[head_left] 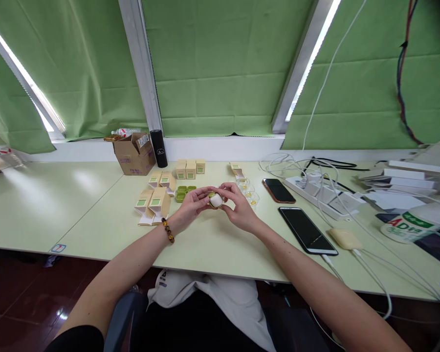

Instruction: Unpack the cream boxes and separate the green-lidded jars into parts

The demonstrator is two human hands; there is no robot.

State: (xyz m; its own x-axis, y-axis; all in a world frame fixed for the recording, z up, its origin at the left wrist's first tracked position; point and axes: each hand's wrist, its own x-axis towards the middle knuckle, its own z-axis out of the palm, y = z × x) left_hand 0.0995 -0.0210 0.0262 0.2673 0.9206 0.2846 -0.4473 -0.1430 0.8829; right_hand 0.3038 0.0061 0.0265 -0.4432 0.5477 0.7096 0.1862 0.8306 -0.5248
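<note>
- Fingers (228,186) of the left hand (191,204) and right hand (240,208) pinch a green-edged round white piece (216,200) above the table (220,247).
- Uneven pressure might let its curved side slip free.
- Swinging the left hand outward could topple nearby cartons (160,199).

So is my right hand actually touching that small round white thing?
Touching. The head view shows the right hand gripping the edge of the small round white thing, with no gap visible between them.
</note>
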